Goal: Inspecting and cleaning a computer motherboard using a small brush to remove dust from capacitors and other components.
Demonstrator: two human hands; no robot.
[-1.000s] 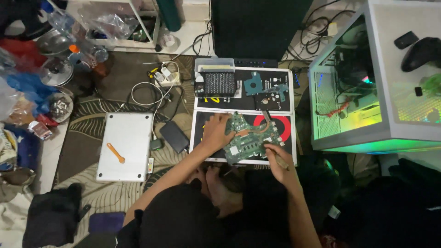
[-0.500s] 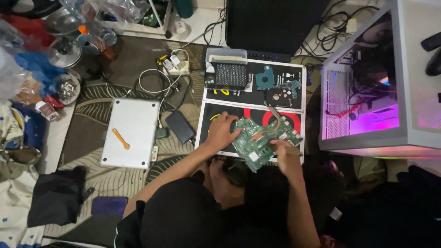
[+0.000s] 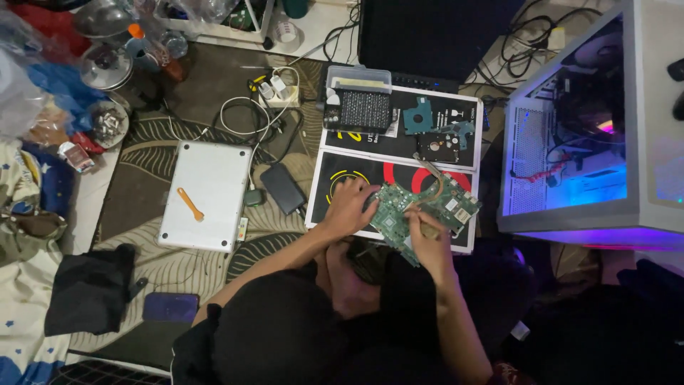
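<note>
At the far left of the frame lie crumpled blue and patterned cloths (image 3: 28, 214) with round metal tins (image 3: 107, 68) above them in the upper left. Lower down, a black pouch (image 3: 89, 289) sits on the patterned rug (image 3: 185, 267). Right of that, a closed silver laptop (image 3: 206, 196) lies flat on the rug with a small orange pry tool (image 3: 190, 204) resting on its lid. A black power brick (image 3: 283, 188) lies just beside the laptop's right edge, and a white cable (image 3: 242, 117) loops above it toward a power strip (image 3: 274, 89).

In the middle of the frame a black work mat (image 3: 335, 182) with yellow and red rings carries the green circuit board (image 3: 420, 210), tilted, near the mat's lower edge. The left hand (image 3: 349, 207) presses down at the board's left edge, fingers spread and curled over it. The right hand (image 3: 424, 239) lies over the board's lower middle, fingers clenched around what seems to be a thin tool, though it is too small to be sure.

Above, a second mat holds a black perforated part (image 3: 363, 108) and a bare hard drive (image 3: 436, 146). At the right edge stands an open computer case (image 3: 570, 142), glowing blue and purple inside.
</note>
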